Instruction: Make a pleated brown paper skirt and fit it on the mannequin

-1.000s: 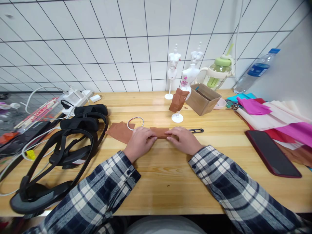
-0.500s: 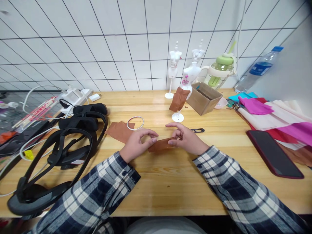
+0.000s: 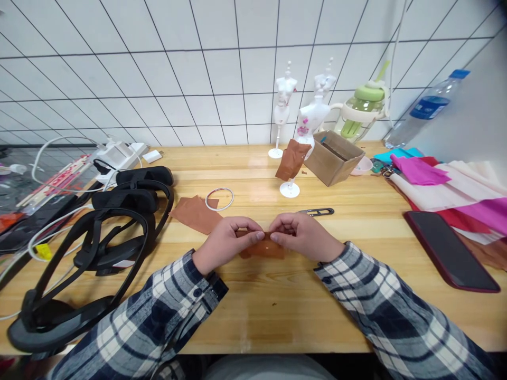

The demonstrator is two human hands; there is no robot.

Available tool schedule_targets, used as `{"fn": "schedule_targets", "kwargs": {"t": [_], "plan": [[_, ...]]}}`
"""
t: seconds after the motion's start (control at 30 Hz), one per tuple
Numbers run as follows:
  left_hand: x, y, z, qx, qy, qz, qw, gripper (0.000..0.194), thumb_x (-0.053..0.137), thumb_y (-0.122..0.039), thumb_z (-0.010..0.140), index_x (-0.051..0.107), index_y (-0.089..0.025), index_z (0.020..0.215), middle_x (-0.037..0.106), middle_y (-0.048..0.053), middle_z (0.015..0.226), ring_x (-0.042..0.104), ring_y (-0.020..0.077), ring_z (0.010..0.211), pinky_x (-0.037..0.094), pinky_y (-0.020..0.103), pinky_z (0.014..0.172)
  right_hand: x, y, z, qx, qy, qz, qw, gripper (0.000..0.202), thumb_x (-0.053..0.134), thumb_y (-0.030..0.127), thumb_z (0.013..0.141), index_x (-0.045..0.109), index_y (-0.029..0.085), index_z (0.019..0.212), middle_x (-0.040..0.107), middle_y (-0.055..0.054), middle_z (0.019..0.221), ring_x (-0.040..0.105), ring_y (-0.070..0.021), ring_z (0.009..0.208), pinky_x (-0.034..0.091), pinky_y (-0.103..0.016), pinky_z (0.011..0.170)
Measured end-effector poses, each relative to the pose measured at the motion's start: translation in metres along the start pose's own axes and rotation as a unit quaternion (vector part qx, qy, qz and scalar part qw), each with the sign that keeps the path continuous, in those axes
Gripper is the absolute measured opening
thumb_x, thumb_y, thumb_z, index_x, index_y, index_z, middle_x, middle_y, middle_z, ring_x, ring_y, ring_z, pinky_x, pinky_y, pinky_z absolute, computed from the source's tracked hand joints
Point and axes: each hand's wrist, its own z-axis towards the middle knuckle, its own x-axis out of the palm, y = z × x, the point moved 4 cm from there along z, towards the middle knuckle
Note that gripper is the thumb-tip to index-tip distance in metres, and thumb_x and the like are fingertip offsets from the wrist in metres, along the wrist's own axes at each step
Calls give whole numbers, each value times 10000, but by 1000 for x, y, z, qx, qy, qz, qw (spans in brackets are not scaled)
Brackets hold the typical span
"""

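A small strip of brown fabric hangs between my two hands over the wooden table. My left hand pinches its top edge between thumb and forefinger. Close beside it, my right hand pinches the same edge, the thumbs nearly touching. To the left lies another brown fabric piece with a thin silvery ring partly over it. Black thread snips rest just beyond my right hand. Farther back, a white mini dress form has a brown cloth on its lower part.
A second dress form, a cardboard box, a green-lidded cup and a plastic bottle stand at the back. Right are coloured fabrics and a phone. Black headsets and cables fill the left.
My right hand has moved left along the fabric's top edge to meet my left hand, and its raised fingers have curled in. The snips show more of their length.
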Motion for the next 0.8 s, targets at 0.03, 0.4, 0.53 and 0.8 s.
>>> {"fn": "schedule_targets", "kwargs": {"t": [0.03,0.4,0.53,0.8], "plan": [[-1,1,1,0,5,12,1000,295,642,-446,819,724,-167,872,742,55,865,674,198,797,537,299,727,-2,-2,1,26,5,8,1000,147,643,315,765,620,178,811,587,28,628,520,-85,523,409,-204,486],[-12,22,20,112,15,284,952,242,618,-393,849,709,-260,1030,676,56,1129,581,230,1094,408,401,992,-11,-31,17,-12,-71,-247,966,78,620,221,795,697,210,795,642,0,779,555,-128,707,410,-255,648],[-10,23,20,108,24,305,946,138,619,-344,842,704,-238,872,687,40,989,590,214,1014,391,394,971,-8,-30,18,-37,-79,-300,950,78,633,211,810,710,216,820,659,-15,823,580,-145,770,415,-274,711],[-13,28,20,114,21,336,935,87,639,-300,809,671,-220,795,676,6,807,592,194,884,353,403,960,-11,-36,17,-47,-71,-349,933,140,628,234,833,697,217,954,668,-28,916,603,-162,833,434,-279,736]]}}
